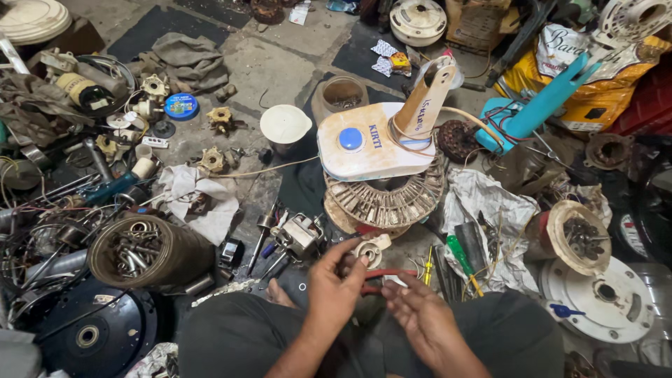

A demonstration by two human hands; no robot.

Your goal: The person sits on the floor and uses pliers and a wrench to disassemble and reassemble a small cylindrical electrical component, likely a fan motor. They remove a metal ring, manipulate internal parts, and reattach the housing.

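The person sat on the floor point(280, 63) with both hands out in front of the knees. The left hand point(334, 285) was raised, its fingers point(355, 250) curled round a small cream-coloured plastic part point(369, 250), which it held just above the floor, in front of a stack of fan pieces. The right hand point(420, 315) lay lower and to the side, palm up, fingers partly open and loosely bent; a small white piece point(393, 281) sat at its fingertips, though whether it was pinched or only touched could not be told. Red-handled pliers point(385, 274) lay between the two hands, just under them.

Directly beyond the hands stood a white fan base with a blue knob point(364, 143), resting on a round, ribbed guard point(388, 203). A small metal motor block point(299, 234) lay just left of the held part. To the right, a green-handled screwdriver point(458, 253) and a yellow one point(428, 266) lay beside a crumpled white cloth point(490, 203). Well off to the left lay a tin full of bolts point(140, 250) on its side, and a turquoise fan stand point(539, 105) rested at the far right.
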